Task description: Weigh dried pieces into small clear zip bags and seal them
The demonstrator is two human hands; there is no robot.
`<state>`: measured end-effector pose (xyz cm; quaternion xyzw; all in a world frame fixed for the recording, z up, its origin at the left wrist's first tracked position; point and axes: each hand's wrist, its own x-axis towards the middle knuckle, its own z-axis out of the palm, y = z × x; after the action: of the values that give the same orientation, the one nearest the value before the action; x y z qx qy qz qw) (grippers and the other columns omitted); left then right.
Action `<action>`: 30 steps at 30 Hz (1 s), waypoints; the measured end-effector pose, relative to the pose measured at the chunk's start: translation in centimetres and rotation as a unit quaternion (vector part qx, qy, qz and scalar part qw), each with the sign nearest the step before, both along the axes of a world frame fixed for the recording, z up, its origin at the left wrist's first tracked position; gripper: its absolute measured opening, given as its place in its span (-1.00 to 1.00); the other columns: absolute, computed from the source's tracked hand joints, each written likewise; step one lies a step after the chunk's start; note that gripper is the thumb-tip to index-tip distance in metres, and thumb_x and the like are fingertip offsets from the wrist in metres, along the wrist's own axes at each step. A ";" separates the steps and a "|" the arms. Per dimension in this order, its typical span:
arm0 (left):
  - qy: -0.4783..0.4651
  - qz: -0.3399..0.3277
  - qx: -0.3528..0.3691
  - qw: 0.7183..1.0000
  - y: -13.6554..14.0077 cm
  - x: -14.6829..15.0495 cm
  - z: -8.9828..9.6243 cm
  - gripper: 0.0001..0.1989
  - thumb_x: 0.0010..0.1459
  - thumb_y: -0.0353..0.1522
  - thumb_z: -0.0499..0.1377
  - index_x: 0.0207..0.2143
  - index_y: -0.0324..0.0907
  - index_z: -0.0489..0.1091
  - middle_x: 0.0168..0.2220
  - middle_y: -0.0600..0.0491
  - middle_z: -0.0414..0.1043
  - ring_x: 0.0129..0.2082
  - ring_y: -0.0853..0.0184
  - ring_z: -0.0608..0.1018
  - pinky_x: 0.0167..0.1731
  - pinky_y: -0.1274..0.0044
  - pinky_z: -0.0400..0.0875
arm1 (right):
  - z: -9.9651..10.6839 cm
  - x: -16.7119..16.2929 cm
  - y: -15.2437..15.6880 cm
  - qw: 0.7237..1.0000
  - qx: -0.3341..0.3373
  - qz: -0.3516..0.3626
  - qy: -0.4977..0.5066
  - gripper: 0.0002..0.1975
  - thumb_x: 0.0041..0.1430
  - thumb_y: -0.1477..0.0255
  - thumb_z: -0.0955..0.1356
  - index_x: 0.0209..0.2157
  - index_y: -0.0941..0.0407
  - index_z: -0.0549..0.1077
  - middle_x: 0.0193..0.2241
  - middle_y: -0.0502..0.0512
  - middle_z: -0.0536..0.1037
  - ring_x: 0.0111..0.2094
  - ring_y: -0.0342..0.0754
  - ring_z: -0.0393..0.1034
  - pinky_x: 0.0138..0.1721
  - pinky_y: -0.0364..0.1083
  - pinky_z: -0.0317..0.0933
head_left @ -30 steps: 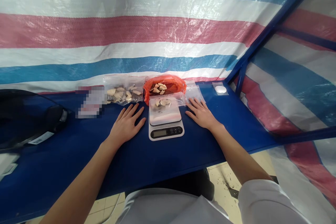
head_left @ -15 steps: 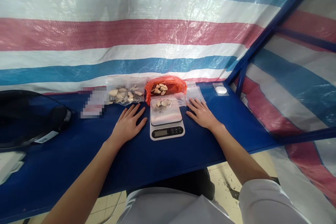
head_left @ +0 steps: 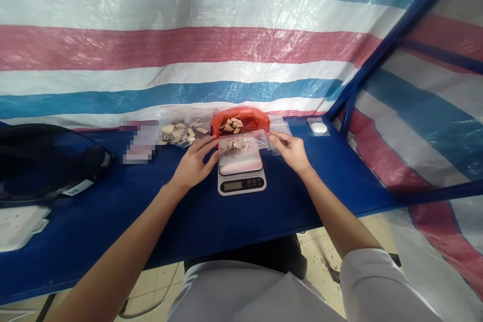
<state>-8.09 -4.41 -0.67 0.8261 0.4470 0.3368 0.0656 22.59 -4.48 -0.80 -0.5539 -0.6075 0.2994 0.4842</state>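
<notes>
A clear plastic bag point(head_left: 253, 140) with a few pale dried slices in it lies across the plate of a white digital kitchen scale point(head_left: 241, 186). My right hand point(head_left: 292, 152) pinches the bag's right end between thumb and fingers. On the other side my left hand point(head_left: 194, 163) is at the bag's left edge, fingers stretched out and thumb apart; whether its fingertips touch the bag I cannot tell. Directly behind the scale stands an open red plastic bag point(head_left: 260, 122) holding more slices. The scale's display is too dim to read.
A larger clear bag of slices point(head_left: 181, 133) lies behind my left hand. Flat clear bags point(head_left: 279, 127) are behind my right hand, and a small packet with a white round object point(head_left: 319, 128) lies farther right. Black equipment point(head_left: 49, 166) and a white power strip point(head_left: 22, 226) occupy the table's left.
Both hands have lifted from lying flat on the table and moved in to the bag on the scale. My right hand has taken hold of its right end.
</notes>
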 end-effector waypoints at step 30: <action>-0.112 -0.045 -0.150 0.981 2.8 4.2 4.1 -0.51 0.32 -0.05 0.07 0.07 -0.15 0.52 0.10 -0.04 0.55 0.14 0.09 0.53 0.19 0.34 0.36 | 5.0 -2.5 3.2 0.967 -0.024 0.214 0.133 -0.60 -0.16 0.18 0.60 -0.27 0.11 0.67 -0.22 0.10 0.70 -0.16 0.07 0.59 -0.04 0.09 0.49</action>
<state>-3.92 -1.60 3.42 0.7835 0.4443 0.3528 0.2535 20.11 -1.31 4.21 -0.3778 -0.6348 0.4816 0.4717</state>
